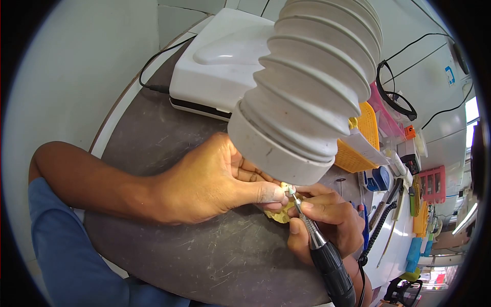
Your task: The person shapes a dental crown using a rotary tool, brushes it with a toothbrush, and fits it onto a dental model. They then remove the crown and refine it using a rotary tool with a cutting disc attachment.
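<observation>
Piece looks cream (quite small).

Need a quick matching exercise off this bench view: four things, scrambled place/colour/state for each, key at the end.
Things:
1. Ribbed hose
2. Rotary tool
3. Basket beside the hose
4. Boxy machine

Descriptions:
A. White, on the tabletop, black cord running to one corner
B. Gripped in the right hand, tip at the small piece in the left hand
C. Yellow, with a slotted side
D. Off-white, its end hanging over the hands

Pairs: 1-D, 2-B, 3-C, 4-A
</observation>
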Tool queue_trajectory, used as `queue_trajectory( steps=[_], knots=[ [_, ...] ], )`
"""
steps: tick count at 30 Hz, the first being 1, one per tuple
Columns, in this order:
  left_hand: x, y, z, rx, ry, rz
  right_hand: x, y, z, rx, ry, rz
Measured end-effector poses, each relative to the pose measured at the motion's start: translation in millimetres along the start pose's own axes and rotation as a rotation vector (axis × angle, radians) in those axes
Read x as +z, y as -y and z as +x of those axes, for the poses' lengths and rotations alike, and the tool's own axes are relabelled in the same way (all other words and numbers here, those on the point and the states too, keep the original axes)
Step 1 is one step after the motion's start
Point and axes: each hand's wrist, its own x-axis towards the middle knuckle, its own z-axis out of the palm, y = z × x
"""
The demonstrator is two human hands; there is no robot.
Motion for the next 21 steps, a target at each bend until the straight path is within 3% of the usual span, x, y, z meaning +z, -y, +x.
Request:
queue_trajectory(
  steps=[5, 9, 11, 21],
  knots=[
    [0.2, -1.8, -0.6, -0.014, 0.002, -0.048, 2.5, -1.2, -0.4, -0.013, -0.085, 0.010],
    [0.0, -1.3, -1.1, -0.032, -0.008, -0.012, -0.8, 2.0, -0.9, 0.033, 0.004, 0.013],
    [0.3, -2.0, -0.8, -0.013, -0.008, -0.013, 2.7, -2.8, 0.2, -0.030, -0.094, 0.029],
    [-0.3, -2.2, -1.0, -0.021, 0.006, 0.002, 1.3, -1.1, -0.2, -0.031, -0.080, 0.010]
  ],
)
